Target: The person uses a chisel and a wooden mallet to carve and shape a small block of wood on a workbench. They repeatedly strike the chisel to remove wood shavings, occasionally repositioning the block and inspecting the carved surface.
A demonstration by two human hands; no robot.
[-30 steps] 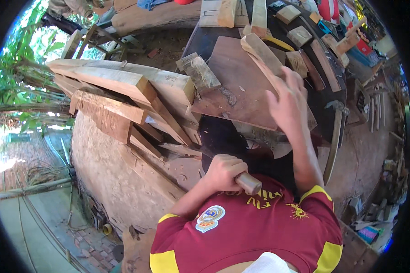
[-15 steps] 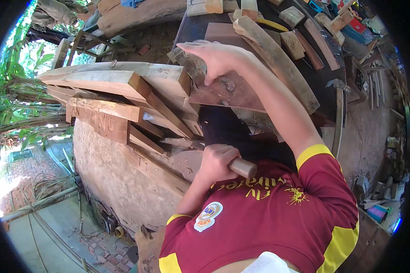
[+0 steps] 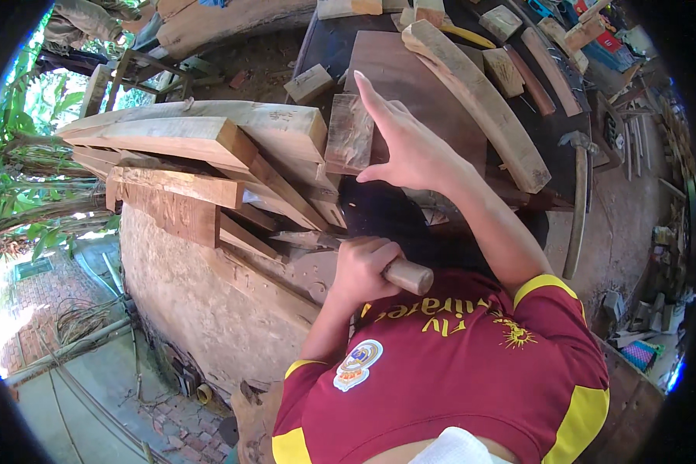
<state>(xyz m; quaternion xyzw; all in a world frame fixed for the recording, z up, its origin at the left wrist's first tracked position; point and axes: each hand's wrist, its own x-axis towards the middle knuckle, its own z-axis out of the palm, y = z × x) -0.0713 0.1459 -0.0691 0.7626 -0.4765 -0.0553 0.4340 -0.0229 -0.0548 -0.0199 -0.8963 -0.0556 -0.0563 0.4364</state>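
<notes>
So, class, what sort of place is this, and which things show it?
Probably a woodworking shop: thick timbers stacked together, a hammer, and a wooden-handled tool gripped in the left hand.

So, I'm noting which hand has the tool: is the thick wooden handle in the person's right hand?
No, the left hand grips the thick wooden handle, while the right hand is spread open near a wooden block.

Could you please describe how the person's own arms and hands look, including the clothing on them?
The left hand and right hand are bare; I see no gloves or watch. The forearms are uncovered too. The left sleeve and right sleeve are short and dark red, with yellow edges.
</notes>
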